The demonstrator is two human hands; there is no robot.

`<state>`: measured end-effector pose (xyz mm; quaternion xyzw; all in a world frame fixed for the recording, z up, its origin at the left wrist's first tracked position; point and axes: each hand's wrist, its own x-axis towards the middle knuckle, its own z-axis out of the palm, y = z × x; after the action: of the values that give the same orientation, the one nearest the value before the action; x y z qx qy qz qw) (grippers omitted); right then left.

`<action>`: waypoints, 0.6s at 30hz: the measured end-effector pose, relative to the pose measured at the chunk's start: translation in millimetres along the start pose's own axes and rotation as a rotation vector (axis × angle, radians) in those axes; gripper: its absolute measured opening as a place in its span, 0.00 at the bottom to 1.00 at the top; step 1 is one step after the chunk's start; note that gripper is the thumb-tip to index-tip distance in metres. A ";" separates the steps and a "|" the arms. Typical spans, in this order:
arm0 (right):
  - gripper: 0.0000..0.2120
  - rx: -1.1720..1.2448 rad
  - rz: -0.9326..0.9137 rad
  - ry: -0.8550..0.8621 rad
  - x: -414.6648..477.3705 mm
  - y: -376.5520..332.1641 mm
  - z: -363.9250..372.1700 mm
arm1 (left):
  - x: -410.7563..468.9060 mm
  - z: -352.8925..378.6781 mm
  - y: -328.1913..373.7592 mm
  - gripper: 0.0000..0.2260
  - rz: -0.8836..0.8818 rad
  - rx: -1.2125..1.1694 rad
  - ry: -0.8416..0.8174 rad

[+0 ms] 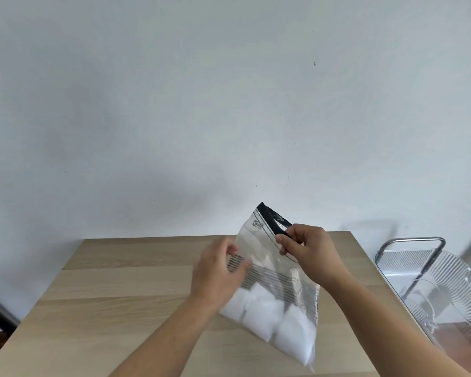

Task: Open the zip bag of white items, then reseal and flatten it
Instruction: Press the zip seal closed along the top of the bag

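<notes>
The zip bag [272,270] stood tilted above the wooden table [120,295], its black strip [272,216] up, the right hand [307,251] pinching that top edge and the left hand [218,270] holding the side below.

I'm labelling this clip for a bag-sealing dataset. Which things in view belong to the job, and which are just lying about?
Part of the job:
- zip bag, held up above the table
- white items inside it
- left hand on the bag's side
- right hand pinching the black zip strip

Just lying about:
- wooden table
- clear ribbed rack at the right
</notes>
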<state>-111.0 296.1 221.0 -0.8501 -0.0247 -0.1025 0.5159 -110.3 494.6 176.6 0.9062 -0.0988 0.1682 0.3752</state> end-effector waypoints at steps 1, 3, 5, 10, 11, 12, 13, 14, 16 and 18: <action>0.13 0.024 0.016 0.018 0.7 -0.6 1.6 | -5.5 4.8 5.1 0.14 0.050 0.036 -0.057; 0.13 0.083 0.047 0.055 1.1 -2.5 4.5 | -16.3 14.8 14.5 0.18 0.122 0.121 -0.118; 0.13 0.111 0.059 0.075 0.9 -5.4 7.0 | -22.4 22.7 20.1 0.20 0.135 0.154 -0.070; 0.13 0.153 0.077 0.067 -1.6 -9.8 12.0 | -15.0 23.7 24.1 0.20 0.086 0.182 0.091; 0.13 0.170 0.083 0.065 -2.0 -9.9 12.8 | -12.9 23.6 24.0 0.19 0.082 0.189 0.098; 0.13 0.187 0.085 0.066 -2.3 -10.3 13.5 | -11.3 23.9 24.0 0.16 0.083 0.189 0.097; 0.14 0.199 0.086 0.068 -2.3 -10.0 14.3 | -10.3 24.3 24.0 0.13 0.085 0.182 0.094; 0.14 0.203 0.088 0.067 -2.6 -10.0 15.0 | -9.8 24.4 24.1 0.10 0.086 0.174 0.091; 0.14 0.199 0.089 0.068 -2.8 -10.0 16.1 | -9.3 24.3 24.1 0.06 0.088 0.173 0.084; 0.14 0.202 0.091 0.093 0.0 -10.5 13.9 | -9.3 23.3 22.0 0.05 0.084 0.177 0.078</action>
<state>-110.5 313.3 223.9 -0.7883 0.0274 -0.1152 0.6038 -120.2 463.2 171.9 0.9236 -0.1069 0.2273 0.2896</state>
